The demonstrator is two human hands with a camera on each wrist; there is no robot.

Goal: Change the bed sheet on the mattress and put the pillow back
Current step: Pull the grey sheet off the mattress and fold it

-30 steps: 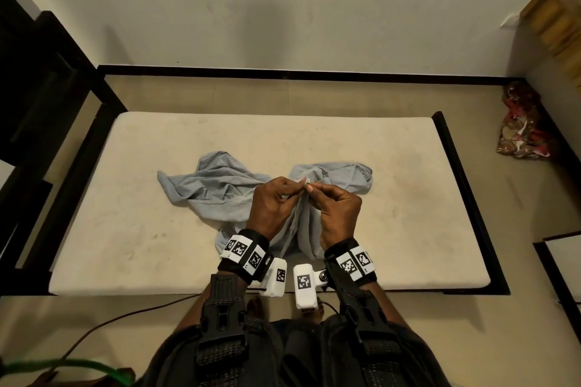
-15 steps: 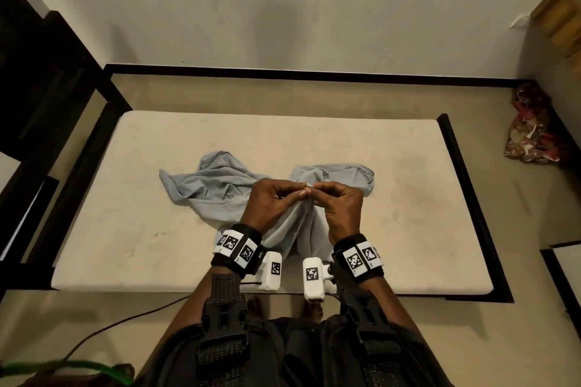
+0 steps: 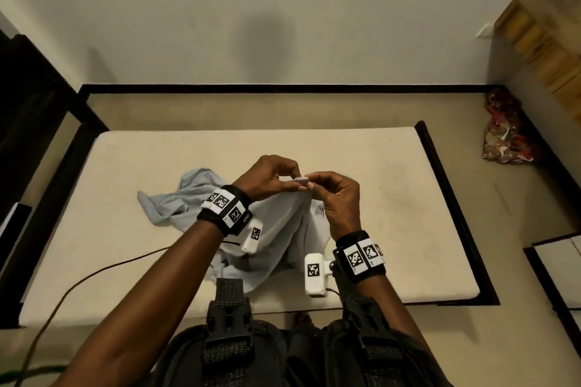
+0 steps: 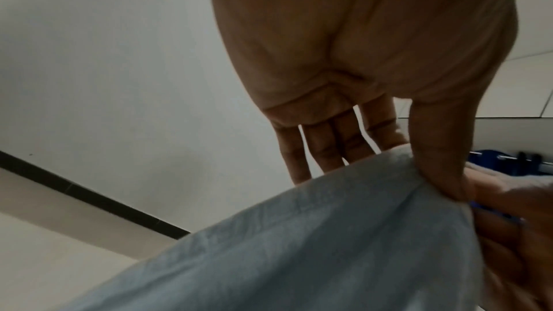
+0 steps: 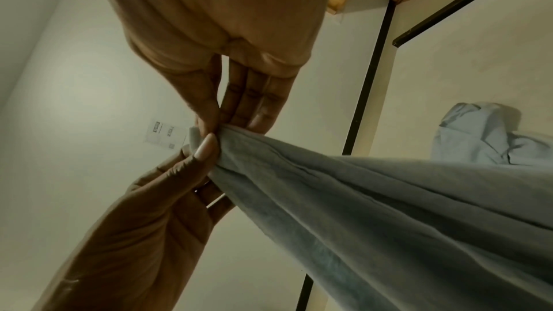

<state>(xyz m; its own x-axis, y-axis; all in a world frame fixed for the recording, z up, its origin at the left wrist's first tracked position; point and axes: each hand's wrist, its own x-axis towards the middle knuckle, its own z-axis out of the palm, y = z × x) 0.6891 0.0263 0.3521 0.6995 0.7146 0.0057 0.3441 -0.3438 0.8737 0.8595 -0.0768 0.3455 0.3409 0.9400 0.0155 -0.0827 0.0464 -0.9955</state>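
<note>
A pale grey-blue bed sheet [image 3: 270,229] lies bunched on the bare cream mattress [image 3: 125,166], one edge lifted off it. My left hand [image 3: 273,176] and right hand [image 3: 333,195] meet above the mattress middle and both pinch that lifted edge, thumb against fingers. In the left wrist view my left thumb [image 4: 440,155] presses the sheet [image 4: 299,245] while the other fingers stay straight. In the right wrist view my right hand [image 5: 209,127] pinches the sheet's [image 5: 359,186] folded edge, with the left hand just below it. No pillow is in view.
The mattress sits in a low black frame [image 3: 452,207] on the floor, against a pale wall. A patterned red cloth bundle [image 3: 506,135] lies on the floor at right, below a wooden shelf [image 3: 540,41]. A cable [image 3: 78,286] crosses the mattress's near left edge.
Both hands have risen and moved away from me, lifting the pinched sheet edge higher off the mattress. The rest of the sheet is drawn up beneath them.
</note>
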